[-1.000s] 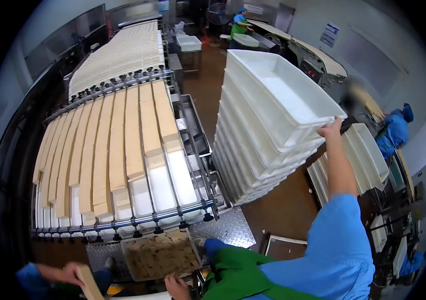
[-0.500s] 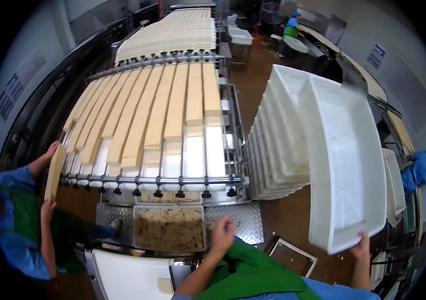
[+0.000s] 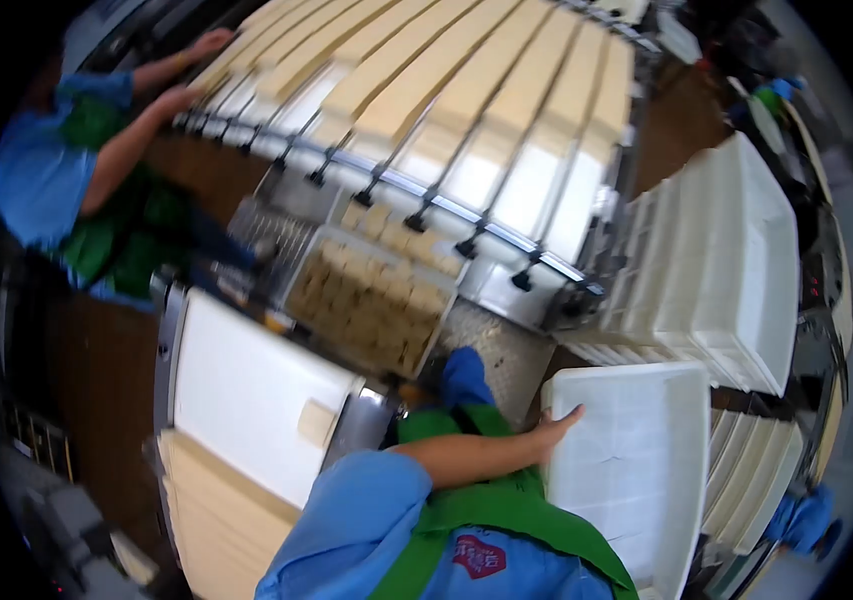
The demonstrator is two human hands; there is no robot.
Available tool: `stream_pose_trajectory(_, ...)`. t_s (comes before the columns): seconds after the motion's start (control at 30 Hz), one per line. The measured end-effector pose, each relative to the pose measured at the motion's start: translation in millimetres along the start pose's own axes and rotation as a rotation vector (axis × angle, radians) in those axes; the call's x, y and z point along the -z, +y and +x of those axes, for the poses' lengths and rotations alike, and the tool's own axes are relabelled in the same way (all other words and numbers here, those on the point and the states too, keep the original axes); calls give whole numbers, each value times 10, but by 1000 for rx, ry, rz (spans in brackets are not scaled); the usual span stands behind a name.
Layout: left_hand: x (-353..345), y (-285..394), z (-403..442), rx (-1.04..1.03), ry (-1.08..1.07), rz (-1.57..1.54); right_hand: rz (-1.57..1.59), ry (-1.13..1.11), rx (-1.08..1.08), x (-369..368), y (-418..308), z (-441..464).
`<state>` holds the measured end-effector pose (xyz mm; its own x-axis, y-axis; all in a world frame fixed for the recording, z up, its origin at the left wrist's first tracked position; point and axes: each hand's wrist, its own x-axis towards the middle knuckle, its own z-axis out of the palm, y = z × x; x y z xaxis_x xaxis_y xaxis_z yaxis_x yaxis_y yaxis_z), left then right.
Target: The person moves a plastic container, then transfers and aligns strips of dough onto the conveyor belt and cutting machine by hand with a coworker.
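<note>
Left grip (image 3: 556,436) at tray (image 3: 628,470) rim, illegible badge (image 3: 477,557)

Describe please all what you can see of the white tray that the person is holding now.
The white tray is long and rectangular, plastic-looking, with a raised rim, rounded corners and upright walls. Its open side faces the camera, and nothing is visible inside except faint marks on the bottom. It is at the person's right side, near the stacked trays. The left hand grips one long side, thumb over the rim. The near end is partly hidden by the apron.
</note>
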<state>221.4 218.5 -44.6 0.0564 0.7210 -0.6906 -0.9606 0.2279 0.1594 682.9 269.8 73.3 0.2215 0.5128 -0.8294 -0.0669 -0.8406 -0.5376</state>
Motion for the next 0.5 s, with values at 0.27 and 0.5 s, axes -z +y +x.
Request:
stream_pose_trajectory(0.27,1314,-154,601,227,652,100,-677,18,-92,-744,-1001,354)
stream_pose_trajectory(0.5,3088,-138,949,-526,1242,-52,-1552,-452,156,-2229,-1394,1509)
